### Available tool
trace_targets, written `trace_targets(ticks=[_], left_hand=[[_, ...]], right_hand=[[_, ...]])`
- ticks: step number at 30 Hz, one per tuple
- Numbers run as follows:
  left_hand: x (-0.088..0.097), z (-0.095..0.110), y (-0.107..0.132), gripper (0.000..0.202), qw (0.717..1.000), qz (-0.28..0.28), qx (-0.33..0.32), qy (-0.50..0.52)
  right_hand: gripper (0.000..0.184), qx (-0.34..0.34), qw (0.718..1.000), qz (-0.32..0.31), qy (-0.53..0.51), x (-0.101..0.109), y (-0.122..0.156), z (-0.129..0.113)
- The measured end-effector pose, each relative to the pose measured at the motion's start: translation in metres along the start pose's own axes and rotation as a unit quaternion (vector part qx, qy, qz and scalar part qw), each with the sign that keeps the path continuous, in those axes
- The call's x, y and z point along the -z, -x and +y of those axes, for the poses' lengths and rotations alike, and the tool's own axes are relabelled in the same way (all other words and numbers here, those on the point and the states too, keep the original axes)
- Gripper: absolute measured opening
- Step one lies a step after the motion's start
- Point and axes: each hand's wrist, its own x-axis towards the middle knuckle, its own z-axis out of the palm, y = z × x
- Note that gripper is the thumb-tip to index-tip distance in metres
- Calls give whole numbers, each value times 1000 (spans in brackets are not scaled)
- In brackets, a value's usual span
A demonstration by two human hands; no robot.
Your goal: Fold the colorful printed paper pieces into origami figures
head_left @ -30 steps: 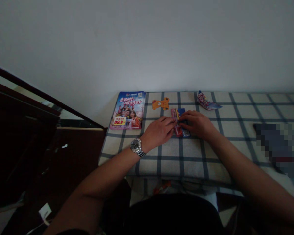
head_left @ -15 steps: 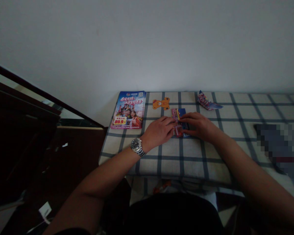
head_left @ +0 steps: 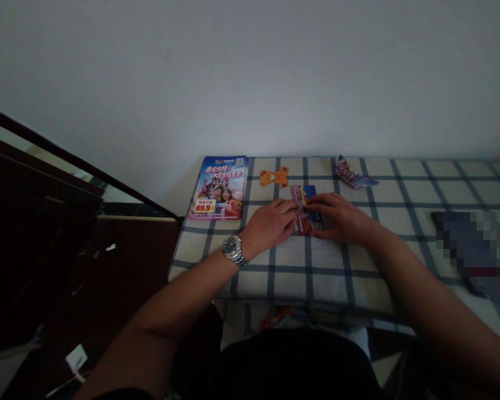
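Note:
A small folded flyer [head_left: 304,223], pink on its left part and blue on its right, lies on the checked cloth between my hands. My left hand [head_left: 274,221], below a metal-banded wristwatch [head_left: 232,248], holds the pink side down with its fingers close together. On the blue side, my right hand [head_left: 337,218] grips the edge, its fingers at the upper part and its thumb near the lower corner. Some fingertips hide parts of the paper. Just above sits a flat orange bear-shaped cutout [head_left: 274,177].
At the left end is a stack of flyers [head_left: 219,189]. A crumpled, folded piece of printed paper [head_left: 354,174] lies to the upper right. On the right is a dark, pixelated object [head_left: 466,244]. The checked surface [head_left: 250,283] runs along a white wall [head_left: 250,78].
My right thumb has shifted slightly down along the flyer's lower right edge, showing more of the blue side. My left hand stays in place.

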Motion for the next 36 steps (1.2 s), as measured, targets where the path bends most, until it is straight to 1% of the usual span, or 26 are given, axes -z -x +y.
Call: trace_targets(ticks=[5, 11, 15, 17, 21, 23, 27, 29, 32, 36], left_hand=[[0, -1, 0, 33, 1000, 4, 1, 3], [-1, -1, 0, 33, 1000, 7, 0, 1], [0, -1, 0, 33, 1000, 9, -1, -1], [-1, -1, 0, 33, 1000, 8, -1, 0], [-2, -2, 0, 34, 1000, 6, 3, 3], [-1, -1, 1, 41, 1000, 5, 6, 6], [4, 1, 2, 65, 1000, -3, 9, 14], [6, 0, 2, 70, 1000, -7, 5, 16], [6, -1, 2, 68, 1000, -7, 1, 16], [4, -2, 2, 54, 1000, -6, -5, 11]], right_hand=[[66, -8, 1000, -8, -4, 2, 1, -4], [56, 3, 999, -3, -42, 7, 2, -2], [45, -5, 999, 11, -33, 4, 1, 1], [44, -12, 1000, 14, -25, 2, 0, 1], [50, -15, 999, 12, -33, 2, 0, 1], [54, -12, 999, 5, -40, 3, 2, 2], [59, -7, 999, -15, -45, 5, 5, 6], [59, -8, 999, -19, -50, 6, 6, 6], [55, -7, 998, -25, -58, 9, 6, 5], [50, -9, 998, -25, -58, 11, 5, 2]])
